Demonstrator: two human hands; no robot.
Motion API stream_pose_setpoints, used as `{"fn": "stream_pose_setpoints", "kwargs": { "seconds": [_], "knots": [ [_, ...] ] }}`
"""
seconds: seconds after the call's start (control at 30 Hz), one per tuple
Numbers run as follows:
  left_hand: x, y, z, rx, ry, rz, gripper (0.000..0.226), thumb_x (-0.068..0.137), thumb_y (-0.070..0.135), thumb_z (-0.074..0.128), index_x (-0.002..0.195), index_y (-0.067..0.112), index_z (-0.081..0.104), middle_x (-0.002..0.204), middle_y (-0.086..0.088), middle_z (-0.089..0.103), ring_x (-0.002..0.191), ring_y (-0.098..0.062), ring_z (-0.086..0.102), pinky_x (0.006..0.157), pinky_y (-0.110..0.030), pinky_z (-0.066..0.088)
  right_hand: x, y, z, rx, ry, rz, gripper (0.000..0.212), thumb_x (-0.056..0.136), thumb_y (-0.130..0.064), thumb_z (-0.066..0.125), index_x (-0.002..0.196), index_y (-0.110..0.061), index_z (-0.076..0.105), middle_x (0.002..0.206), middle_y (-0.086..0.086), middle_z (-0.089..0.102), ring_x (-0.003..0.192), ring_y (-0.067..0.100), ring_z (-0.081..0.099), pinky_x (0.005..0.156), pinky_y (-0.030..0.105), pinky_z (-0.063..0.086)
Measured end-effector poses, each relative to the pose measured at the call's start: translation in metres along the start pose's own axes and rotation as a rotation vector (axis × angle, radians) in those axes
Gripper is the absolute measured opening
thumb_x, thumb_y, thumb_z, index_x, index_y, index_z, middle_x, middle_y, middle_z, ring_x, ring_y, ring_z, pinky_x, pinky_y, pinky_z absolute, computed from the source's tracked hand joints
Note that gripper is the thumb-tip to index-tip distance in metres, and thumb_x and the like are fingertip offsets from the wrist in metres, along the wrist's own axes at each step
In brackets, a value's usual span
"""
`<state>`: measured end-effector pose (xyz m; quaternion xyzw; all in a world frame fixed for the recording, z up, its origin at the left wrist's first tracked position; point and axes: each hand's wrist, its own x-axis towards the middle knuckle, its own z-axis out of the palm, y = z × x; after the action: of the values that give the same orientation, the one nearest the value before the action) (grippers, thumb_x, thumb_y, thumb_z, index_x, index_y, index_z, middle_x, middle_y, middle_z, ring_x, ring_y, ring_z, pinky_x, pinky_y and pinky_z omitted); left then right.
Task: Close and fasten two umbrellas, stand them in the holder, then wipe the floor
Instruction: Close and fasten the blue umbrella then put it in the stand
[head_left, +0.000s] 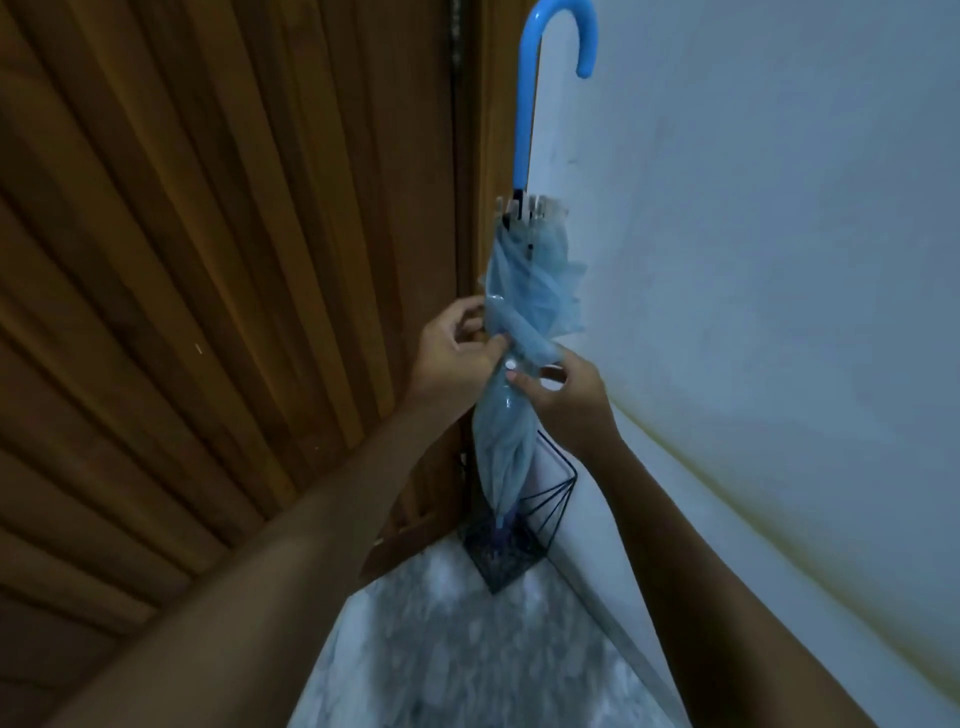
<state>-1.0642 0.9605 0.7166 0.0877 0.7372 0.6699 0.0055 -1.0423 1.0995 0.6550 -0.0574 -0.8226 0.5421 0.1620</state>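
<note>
A light blue umbrella (524, 291) with a curved blue handle stands folded, tip down, inside a black wire holder (558, 499) in the corner. My left hand (457, 353) grips the canopy on its left side at mid-height. My right hand (561, 389) pinches the strap with its white snap against the wrapped fabric on the right. The canopy above my hands is loosely bunched; below them it is gathered tight. A second umbrella is not in view.
A slatted wooden door (208, 260) fills the left side. A pale wall (779, 234) with a yellowish stain line runs along the right. Grey speckled floor (467, 649) lies below the holder, between my forearms.
</note>
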Motion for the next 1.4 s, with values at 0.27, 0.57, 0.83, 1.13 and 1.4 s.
{"fn": "stream_pose_setpoints", "kwargs": {
  "seconds": [0.27, 0.57, 0.83, 1.13, 1.4],
  "knots": [
    [0.102, -0.044, 0.032, -0.045, 0.034, 0.132, 0.043, 0.083, 0.018, 0.071, 0.123, 0.009, 0.061, 0.107, -0.010, 0.072, 0.095, -0.022, 0.071, 0.080, -0.047, 0.060, 0.081, 0.041, 0.009, 0.061, 0.153, -0.094, 0.023, 0.087, -0.020, 0.074, 0.109, -0.015, 0.070, 0.096, -0.007, 0.071, 0.087, 0.009, 0.068, 0.079, 0.017, 0.053],
    [0.119, -0.123, 0.063, -0.032, -0.093, 0.012, 0.032, 0.087, 0.005, 0.069, 0.117, 0.010, 0.059, 0.084, 0.003, 0.065, 0.078, -0.019, 0.069, 0.074, -0.042, 0.061, 0.085, 0.125, 0.021, 0.034, 0.169, 0.060, 0.023, 0.085, -0.025, 0.076, 0.106, -0.022, 0.067, 0.099, -0.006, 0.070, 0.092, 0.011, 0.066, 0.081, 0.028, 0.055],
    [0.119, -0.268, 0.097, 0.002, -0.187, -0.102, 0.026, 0.082, -0.003, 0.071, 0.103, 0.006, 0.059, 0.101, -0.022, 0.068, 0.090, -0.034, 0.069, 0.081, -0.049, 0.058, 0.065, 0.266, 0.053, 0.010, 0.122, 0.222, 0.032, 0.080, -0.021, 0.081, 0.104, -0.018, 0.061, 0.109, 0.004, 0.069, 0.101, 0.021, 0.067, 0.083, 0.038, 0.058],
    [0.131, -0.415, 0.121, 0.120, -0.200, -0.091, 0.032, 0.077, 0.004, 0.077, 0.084, 0.026, 0.054, 0.097, -0.012, 0.066, 0.098, -0.036, 0.064, 0.084, -0.055, 0.055, 0.069, 0.366, 0.078, -0.196, -0.068, 0.262, 0.041, 0.081, -0.023, 0.076, 0.118, -0.016, 0.060, 0.108, -0.001, 0.066, 0.094, 0.017, 0.065, 0.077, 0.028, 0.055],
    [0.147, -0.446, 0.127, 0.311, -0.274, -0.138, 0.016, 0.084, 0.012, 0.073, 0.097, 0.008, 0.066, 0.093, -0.006, 0.067, 0.091, -0.021, 0.062, 0.080, -0.030, 0.050, 0.081, 0.398, 0.097, -0.307, -0.059, 0.346, 0.024, 0.089, -0.017, 0.066, 0.110, -0.006, 0.058, 0.090, 0.000, 0.060, 0.073, 0.011, 0.055, 0.051, 0.010, 0.038]
  ]
}}
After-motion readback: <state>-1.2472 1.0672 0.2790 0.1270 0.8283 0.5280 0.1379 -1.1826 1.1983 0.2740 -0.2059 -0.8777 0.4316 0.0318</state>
